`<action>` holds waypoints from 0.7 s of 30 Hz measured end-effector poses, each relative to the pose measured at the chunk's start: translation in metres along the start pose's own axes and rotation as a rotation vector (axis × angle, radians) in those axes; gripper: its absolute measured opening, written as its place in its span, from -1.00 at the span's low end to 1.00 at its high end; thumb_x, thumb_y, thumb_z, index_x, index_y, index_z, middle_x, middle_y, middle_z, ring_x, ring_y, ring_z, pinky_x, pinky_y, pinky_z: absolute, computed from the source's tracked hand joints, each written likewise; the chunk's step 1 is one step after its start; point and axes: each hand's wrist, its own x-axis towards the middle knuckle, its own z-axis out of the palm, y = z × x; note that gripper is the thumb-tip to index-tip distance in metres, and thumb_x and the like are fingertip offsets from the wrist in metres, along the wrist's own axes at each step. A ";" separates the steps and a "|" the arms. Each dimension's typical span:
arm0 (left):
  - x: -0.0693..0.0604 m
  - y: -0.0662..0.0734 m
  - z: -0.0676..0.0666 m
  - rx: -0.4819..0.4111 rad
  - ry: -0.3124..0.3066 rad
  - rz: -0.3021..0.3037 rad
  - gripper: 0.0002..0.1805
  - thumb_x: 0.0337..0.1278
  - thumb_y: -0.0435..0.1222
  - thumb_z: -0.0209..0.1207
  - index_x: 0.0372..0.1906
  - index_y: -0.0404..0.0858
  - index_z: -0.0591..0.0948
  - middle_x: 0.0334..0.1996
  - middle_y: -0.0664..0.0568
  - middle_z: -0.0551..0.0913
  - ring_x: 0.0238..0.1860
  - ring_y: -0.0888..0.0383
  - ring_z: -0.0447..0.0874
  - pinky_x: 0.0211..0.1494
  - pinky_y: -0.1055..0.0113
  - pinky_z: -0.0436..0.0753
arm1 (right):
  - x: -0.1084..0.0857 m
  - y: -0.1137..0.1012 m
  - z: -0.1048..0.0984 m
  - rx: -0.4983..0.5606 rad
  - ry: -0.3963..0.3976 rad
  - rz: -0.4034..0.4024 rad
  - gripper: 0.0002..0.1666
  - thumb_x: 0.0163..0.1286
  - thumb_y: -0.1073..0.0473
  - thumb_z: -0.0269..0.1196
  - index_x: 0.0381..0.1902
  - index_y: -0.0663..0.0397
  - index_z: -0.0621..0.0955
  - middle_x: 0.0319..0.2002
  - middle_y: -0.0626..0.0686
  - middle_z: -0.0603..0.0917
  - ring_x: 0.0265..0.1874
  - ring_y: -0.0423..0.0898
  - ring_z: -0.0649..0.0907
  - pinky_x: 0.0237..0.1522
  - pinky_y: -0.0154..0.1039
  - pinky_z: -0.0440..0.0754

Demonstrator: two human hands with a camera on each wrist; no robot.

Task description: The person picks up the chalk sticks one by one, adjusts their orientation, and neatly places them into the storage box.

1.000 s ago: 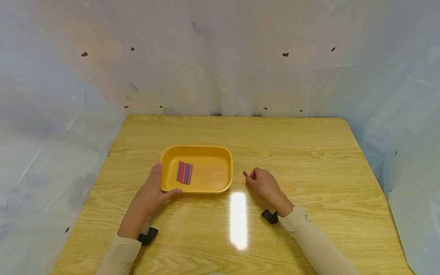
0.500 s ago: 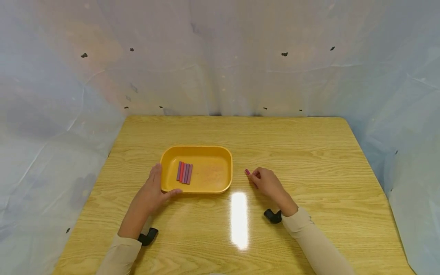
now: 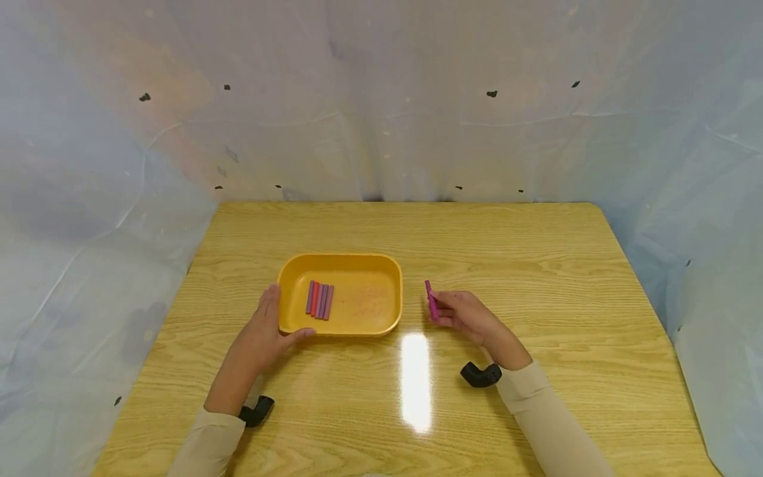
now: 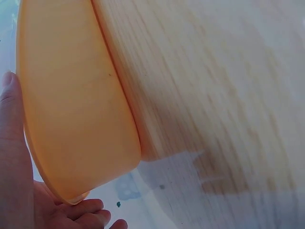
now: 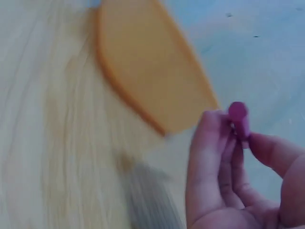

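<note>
My right hand [image 3: 465, 315] pinches a magenta chalk stick [image 3: 432, 301] to the right of the yellow tray [image 3: 369, 328], apart from it. In the right wrist view the round end of the chalk stick [image 5: 238, 110] shows between thumb and fingertips. The left hand [image 3: 265, 328] holds the tray's near left corner, thumb along the front side and fingers on the left side. The left wrist view shows the tray wall [image 4: 76, 95] beside that thumb. Several purple and red chalk sticks [image 3: 320, 300] lie side by side in the tray's left half.
Faint pinkish smudges mark the tray floor right of the row. The wooden table [image 3: 507, 245] is bordered by pale plastic sheeting [image 3: 381, 119] at the back and sides. A bright glare patch [image 3: 415, 384] lies on the table's front half. Each wrist bears a black device [image 3: 480, 375].
The right hand has turned and shifted slightly right, bringing the magenta chalk stick from mostly hidden to fully in view. The left hand and the tray stay in place.
</note>
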 end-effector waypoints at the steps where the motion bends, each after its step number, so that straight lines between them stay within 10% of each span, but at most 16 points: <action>1: 0.000 -0.001 0.001 0.001 0.001 0.000 0.34 -0.17 0.42 0.05 0.44 -0.35 -0.33 0.43 -0.29 -0.25 0.42 -0.18 -0.20 0.31 -0.15 0.10 | 0.000 0.000 0.000 0.064 -0.022 0.003 -0.40 0.45 0.12 0.05 0.11 0.66 0.32 -0.20 0.27 0.58 -0.28 -0.02 0.65 -0.14 -0.21 0.63; 6: 0.001 -0.002 0.002 0.001 0.004 0.000 0.34 -0.17 0.42 0.05 0.44 -0.34 -0.33 0.44 -0.28 -0.25 0.42 -0.17 -0.20 0.31 -0.14 0.10 | 0.000 -0.002 0.004 0.211 -0.091 0.011 -0.44 0.43 0.16 0.08 0.10 0.64 0.34 -0.26 0.21 0.62 -0.33 -0.03 0.68 -0.21 -0.28 0.64; 21: 0.000 -0.001 0.001 0.006 0.007 -0.006 0.34 -0.18 0.43 0.04 0.44 -0.32 -0.33 0.44 -0.27 -0.23 0.42 -0.18 -0.18 0.31 -0.14 0.10 | -0.003 -0.009 0.006 0.167 -0.045 -0.060 -0.46 0.40 0.17 0.12 0.10 0.58 0.34 -0.21 0.19 0.65 -0.21 -0.02 0.67 -0.05 -0.19 0.56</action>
